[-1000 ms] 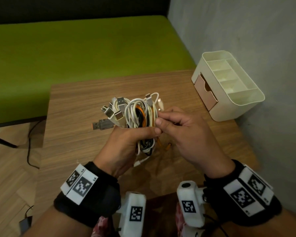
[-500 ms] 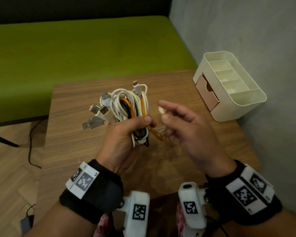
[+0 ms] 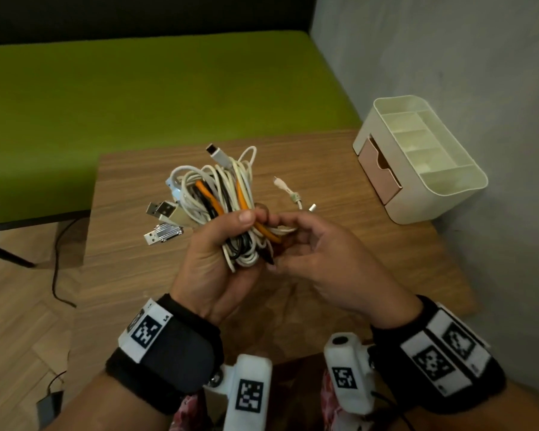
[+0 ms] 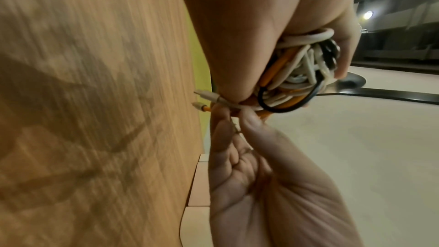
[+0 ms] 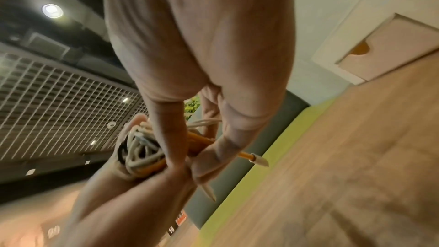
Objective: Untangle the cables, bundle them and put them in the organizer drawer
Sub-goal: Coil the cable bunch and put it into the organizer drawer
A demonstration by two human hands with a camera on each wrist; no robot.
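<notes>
At the centre of the head view, above the wooden table (image 3: 131,194), the left hand (image 3: 218,259) stays wrapped around the cable bundle (image 3: 221,194), thumb clamped over the orange and white loops. The right hand (image 3: 318,247), which half a second ago hung apart from the coil with fingers loose, has come back against it and now pinches the loose white cable tail (image 3: 288,189) and an orange strand beside the left thumb; the left wrist view confirms that pinch. The bundling looks nearly finished, with only the stray ends left to tuck in. The organizer (image 3: 448,194) sits at right of frame, its pink drawer (image 3: 378,172) slightly pulled out and awaiting the bundle.
</notes>
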